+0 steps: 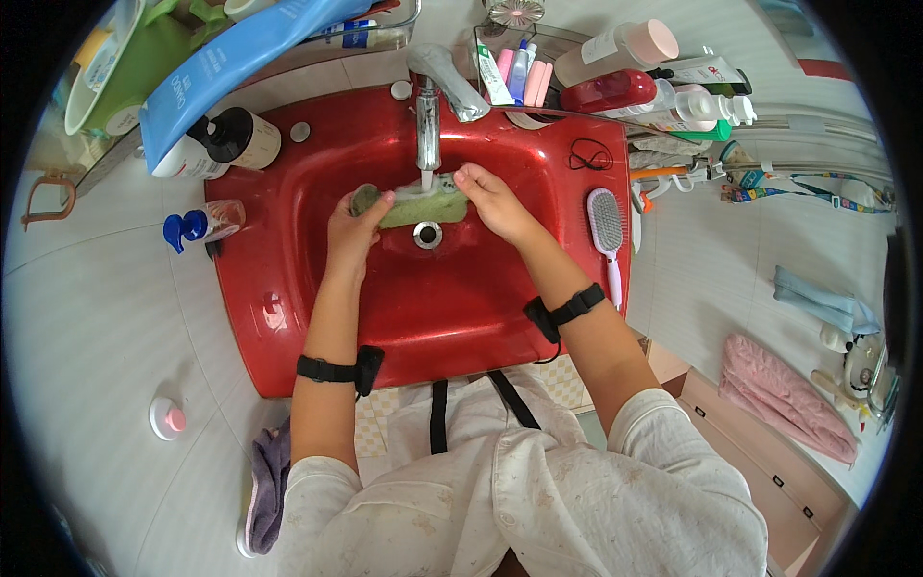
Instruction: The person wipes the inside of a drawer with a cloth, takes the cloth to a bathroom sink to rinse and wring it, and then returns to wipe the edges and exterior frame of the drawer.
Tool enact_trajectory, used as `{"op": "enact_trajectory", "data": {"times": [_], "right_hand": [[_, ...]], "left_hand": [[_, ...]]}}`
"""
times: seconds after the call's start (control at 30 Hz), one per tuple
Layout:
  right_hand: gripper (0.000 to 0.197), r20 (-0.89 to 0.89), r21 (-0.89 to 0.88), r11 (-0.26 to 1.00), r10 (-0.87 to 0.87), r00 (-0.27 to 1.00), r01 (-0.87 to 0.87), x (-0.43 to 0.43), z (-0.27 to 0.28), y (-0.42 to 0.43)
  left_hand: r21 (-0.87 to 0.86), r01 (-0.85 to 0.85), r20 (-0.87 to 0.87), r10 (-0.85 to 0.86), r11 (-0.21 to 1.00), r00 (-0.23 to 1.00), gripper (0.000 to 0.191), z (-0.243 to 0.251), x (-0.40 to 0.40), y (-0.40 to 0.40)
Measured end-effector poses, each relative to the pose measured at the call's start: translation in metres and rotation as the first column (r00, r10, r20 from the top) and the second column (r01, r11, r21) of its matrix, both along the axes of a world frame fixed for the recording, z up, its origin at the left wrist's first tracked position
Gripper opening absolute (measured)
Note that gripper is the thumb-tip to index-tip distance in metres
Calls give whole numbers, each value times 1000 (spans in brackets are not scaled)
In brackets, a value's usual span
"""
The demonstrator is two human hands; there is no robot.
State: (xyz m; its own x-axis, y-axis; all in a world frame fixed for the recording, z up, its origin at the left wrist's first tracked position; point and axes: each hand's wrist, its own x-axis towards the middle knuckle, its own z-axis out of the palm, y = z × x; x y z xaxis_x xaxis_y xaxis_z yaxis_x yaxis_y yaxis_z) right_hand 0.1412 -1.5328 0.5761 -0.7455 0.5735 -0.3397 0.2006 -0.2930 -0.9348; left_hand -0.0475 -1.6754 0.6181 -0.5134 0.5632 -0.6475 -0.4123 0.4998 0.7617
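Observation:
Both hands hold a wet green cloth-like item [425, 208] stretched sideways under the faucet [427, 122]; whether it is a pouch or a folded cloth I cannot tell. My left hand [355, 231] grips its left end, thumb on top, where a darker rounded part sticks out. The upper right corner is pinched between the thumb and fingers of my right hand [490, 198]. Water [427, 180] runs from the spout onto its upper edge, which has whitish foam or wet trim. Just below it lies the metal drain [427, 235] of the red washbasin [461, 288].
A paddle hairbrush [606, 220] and a black cord loop [590, 154] lie on the basin's right rim. At left stand a blue-topped pump bottle [216, 221] and dark-capped bottle [245, 137]. A clear shelf [577, 112] with tubes and bottles overhangs the back right. A blue tube [216, 79] juts over the left.

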Motion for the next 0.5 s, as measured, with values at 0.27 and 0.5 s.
{"op": "enact_trajectory", "data": {"times": [0.27,0.5], "right_hand": [[27,-37,-152,988,23,999,-28,-16,28,-20],[32,-193,-515,851,-233,953,104,-22,27,-22]], "left_hand": [[15,-474,548,390,880,740,31,-34,-31,2],[-11,-658,676,490,753,550,33,-61,-7,-13]]}}
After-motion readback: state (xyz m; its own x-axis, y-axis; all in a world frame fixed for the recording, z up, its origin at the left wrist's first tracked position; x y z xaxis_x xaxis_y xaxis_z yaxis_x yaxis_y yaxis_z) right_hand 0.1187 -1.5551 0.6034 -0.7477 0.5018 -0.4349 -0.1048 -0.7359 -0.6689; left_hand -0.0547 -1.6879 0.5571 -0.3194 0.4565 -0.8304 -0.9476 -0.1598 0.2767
